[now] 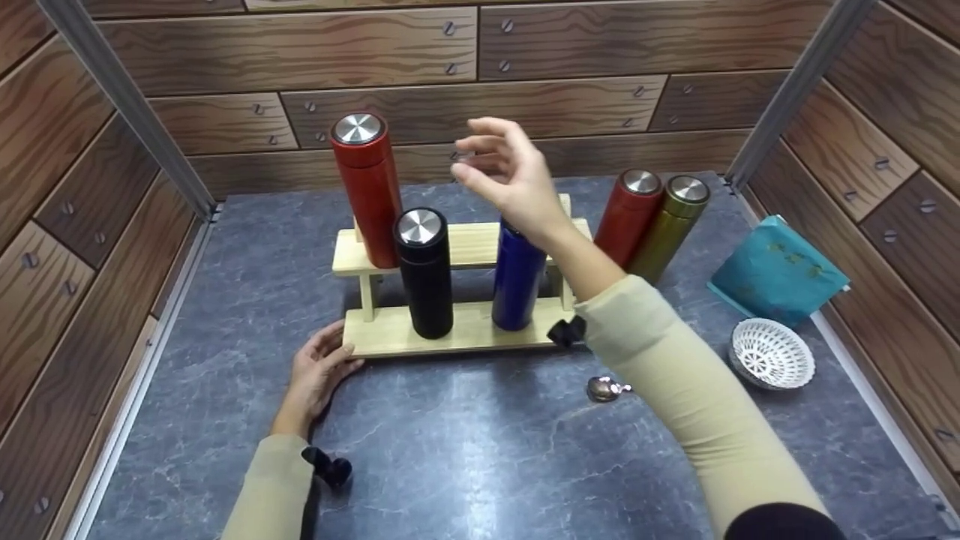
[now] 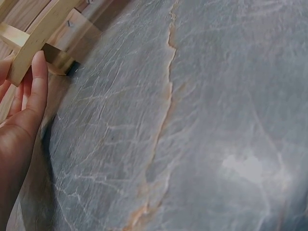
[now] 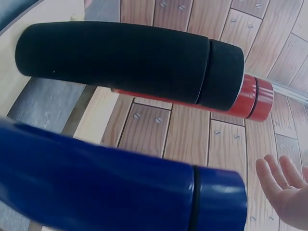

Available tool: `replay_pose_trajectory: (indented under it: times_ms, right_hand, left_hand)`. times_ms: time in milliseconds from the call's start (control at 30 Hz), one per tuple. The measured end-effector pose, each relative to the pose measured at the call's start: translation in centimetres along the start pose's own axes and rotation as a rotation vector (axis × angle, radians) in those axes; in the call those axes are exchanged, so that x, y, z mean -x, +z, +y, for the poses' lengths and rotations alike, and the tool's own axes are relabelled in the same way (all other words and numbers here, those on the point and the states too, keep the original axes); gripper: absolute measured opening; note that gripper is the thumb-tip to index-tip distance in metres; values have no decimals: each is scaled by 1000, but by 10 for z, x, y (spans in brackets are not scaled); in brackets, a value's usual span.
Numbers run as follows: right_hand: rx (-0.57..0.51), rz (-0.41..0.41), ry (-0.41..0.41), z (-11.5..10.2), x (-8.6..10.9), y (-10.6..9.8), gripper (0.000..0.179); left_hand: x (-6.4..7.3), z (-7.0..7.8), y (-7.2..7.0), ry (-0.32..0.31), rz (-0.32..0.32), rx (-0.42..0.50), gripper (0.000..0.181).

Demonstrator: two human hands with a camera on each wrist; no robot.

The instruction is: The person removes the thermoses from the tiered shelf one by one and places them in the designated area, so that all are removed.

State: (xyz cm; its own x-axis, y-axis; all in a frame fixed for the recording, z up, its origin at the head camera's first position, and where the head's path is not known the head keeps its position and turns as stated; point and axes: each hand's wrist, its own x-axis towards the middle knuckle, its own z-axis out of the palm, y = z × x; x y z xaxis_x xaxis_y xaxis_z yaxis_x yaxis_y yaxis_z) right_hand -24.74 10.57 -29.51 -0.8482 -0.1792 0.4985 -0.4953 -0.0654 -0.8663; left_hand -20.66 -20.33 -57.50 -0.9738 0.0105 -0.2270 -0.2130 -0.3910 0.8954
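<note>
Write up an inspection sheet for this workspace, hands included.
Surface: grey marbled tabletop, shiny reflections.
Job's things: two-tier pale wooden rack; cylindrical red flask on upper shelf, cylindrical black flask and cylindrical blue flask on lower.
Clutter: second cylindrical red flask, cylindrical gold flask, silver metal spoon, round white openwork basket, teal pouch.
Hands: left hand grips rack; right hand raised, empty.
Cables: nothing seen.
Surroundings: brown plank-patterned walls, grey posts.
</note>
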Motion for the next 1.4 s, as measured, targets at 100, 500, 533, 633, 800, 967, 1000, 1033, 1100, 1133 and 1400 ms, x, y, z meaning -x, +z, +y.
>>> replay_pose_trajectory:
  times_ms: [100,500,533,633,800,967,1000,1033,1100,1133,1400]
  right_hand:
    - [22,-4,12,-1,-6,7,49]
    - [83,-48,101,-17,-26,37,53]
    - [89,-54,110,-15,-28,39,54]
    - [105,-79,128,-3,-39,44,59]
    - [150,-118,149,12,-52,52,66]
    - [135,-128,156,19,-57,56,71]
    - [128,-130,162,20,-58,57,72]
    - [127,-132,171,21,-60,57,73]
    - [126,-135,192,24,-62,60,74]
    - [131,-134,201,25,-64,61,75]
    - [167,-167,298,34,-68,73,83]
  left_hand:
    - [0,0,0,-4,3,-8,58]
    - [1,0,0,15,4,7,59]
    - [1,0,0,18,5,2,59]
    - [1,1,-1,24,15,-10,59]
    - [0,0,-1,22,13,-19,59]
    - [-3,-1,1,16,-7,-5,59]
    - [-3,-1,2,17,-11,-4,59]
    - [-3,-1,2,18,-13,-3,59]
    - [-3,-1,1,19,-17,6,58]
    - [-3,-1,1,20,-17,10,58]
    - [-3,-2,1,26,-11,27,57]
